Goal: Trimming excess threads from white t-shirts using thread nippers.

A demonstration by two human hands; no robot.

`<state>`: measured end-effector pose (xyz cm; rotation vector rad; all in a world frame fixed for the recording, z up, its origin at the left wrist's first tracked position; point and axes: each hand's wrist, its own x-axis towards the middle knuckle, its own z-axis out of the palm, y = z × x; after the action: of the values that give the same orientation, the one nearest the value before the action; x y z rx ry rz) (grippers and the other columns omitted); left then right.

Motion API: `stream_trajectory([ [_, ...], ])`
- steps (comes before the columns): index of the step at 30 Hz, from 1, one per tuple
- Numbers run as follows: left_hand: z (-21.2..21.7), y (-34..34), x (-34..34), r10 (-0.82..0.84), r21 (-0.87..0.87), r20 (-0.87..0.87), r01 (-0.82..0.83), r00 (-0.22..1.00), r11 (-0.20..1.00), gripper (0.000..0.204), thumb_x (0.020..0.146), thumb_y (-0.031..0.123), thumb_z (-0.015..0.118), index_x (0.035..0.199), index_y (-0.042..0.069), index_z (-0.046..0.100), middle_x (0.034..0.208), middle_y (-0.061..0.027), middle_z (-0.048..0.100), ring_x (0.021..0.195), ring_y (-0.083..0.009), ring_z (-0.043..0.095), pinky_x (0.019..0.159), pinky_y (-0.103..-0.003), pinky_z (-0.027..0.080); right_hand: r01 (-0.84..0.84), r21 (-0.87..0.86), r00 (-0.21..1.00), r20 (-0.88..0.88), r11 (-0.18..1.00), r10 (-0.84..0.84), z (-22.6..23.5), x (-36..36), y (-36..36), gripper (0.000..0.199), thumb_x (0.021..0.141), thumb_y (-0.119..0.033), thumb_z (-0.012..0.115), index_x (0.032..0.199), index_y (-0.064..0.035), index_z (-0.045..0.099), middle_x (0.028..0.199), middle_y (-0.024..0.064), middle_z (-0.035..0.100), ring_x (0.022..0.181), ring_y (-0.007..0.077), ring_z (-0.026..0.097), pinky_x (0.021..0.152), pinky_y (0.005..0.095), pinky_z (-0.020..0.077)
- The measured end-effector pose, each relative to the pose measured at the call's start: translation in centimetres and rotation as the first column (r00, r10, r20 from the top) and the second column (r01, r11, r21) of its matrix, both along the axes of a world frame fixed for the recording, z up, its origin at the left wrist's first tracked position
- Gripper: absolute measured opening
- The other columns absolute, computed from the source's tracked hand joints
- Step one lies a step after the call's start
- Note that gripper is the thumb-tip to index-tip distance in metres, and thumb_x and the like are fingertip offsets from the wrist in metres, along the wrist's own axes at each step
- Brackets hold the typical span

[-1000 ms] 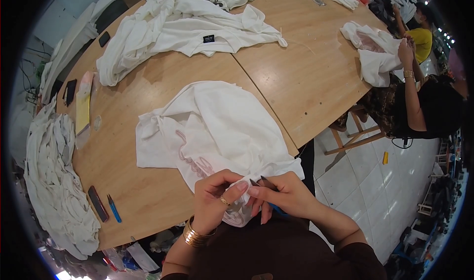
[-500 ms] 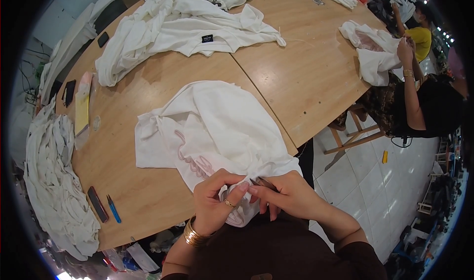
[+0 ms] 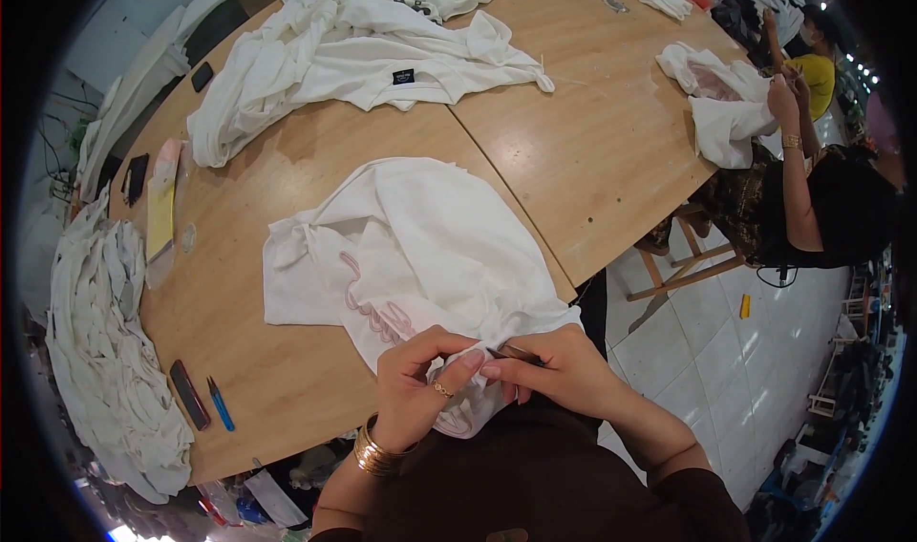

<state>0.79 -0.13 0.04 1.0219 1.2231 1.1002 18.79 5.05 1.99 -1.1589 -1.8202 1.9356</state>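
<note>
A white garment [image 3: 449, 217] with curly pink stitching lies bunched on the table's near edge, its lower end drawn up towards me. My left hand [image 3: 420, 380], with a ring and gold bangles, pinches a fold of its cloth between thumb and fingers. Right beside it, my right hand [image 3: 564, 370] is closed around a small dark pointed tool [image 3: 506, 353], mostly hidden by the fingers. The tool's tip meets the pinched fold. Part of the stitched cloth hangs below both hands, over my lap.
A heap of white garments [image 3: 363, 55] covers the far left of the wooden table [image 3: 592, 150]. At left lie a white cloth pile [image 3: 105, 351], blue tweezers [image 3: 221, 404], a dark red case [image 3: 190, 395] and a yellow pad [image 3: 160, 217]. A co-worker [image 3: 812, 198] handles white cloth at right.
Both hands stay at the same fold. My right fingers have shifted slightly on the tool. The co-worker's hands have moved a little.
</note>
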Motion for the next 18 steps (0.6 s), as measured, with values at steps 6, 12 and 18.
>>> stream_trajectory([
  [6, 0.04, 0.12, 0.19, 0.007, -0.011, 0.064, -0.006, 0.998, 1.0, 0.01, 0.08, 0.005, 0.064, 0.088, -0.001, 0.063, 0.078, -0.0028, 0.06, 0.073, -0.0072, 0.054, 0.067, -0.022, 0.042, 0.114, -0.277, 0.978, -0.135, 0.954, -0.156, 0.28, -0.19, 0.05, 0.023, 0.087, -0.016, 0.058, 0.075, 0.0031, 0.06, 0.06, 0.0067, 0.059, 0.049, 0.0096, 0.056, 0.044, 0.0195, 0.0416],
  [12, -0.19, 0.16, 0.27, 0.028, -0.003, 0.078, -0.028, 0.997, 1.0, 0.013, 0.079, 0.004, 0.065, 0.09, -0.002, 0.061, 0.077, -0.0025, 0.06, 0.073, -0.007, 0.054, 0.067, -0.021, 0.042, 0.144, -0.392, 0.946, -0.214, 0.909, -0.243, -0.32, -0.39, 0.15, 0.028, 0.089, -0.018, 0.055, 0.072, 0.0038, 0.059, 0.057, 0.0077, 0.057, 0.044, 0.0101, 0.053, 0.039, 0.0198, 0.0402],
  [18, -0.4, 0.15, 0.24, 0.014, 0.021, 0.025, -0.015, 1.0, 1.0, 0.011, 0.078, 0.005, 0.066, 0.086, -0.001, 0.061, 0.075, -0.0015, 0.059, 0.07, -0.0061, 0.052, 0.065, -0.021, 0.042, 0.13, -0.486, 0.94, -0.216, 0.864, -0.263, -0.64, -0.43, 0.23, 0.033, 0.088, -0.025, 0.056, 0.069, 0.0013, 0.059, 0.056, 0.005, 0.055, 0.041, 0.0089, 0.05, 0.034, 0.0199, 0.0362],
])
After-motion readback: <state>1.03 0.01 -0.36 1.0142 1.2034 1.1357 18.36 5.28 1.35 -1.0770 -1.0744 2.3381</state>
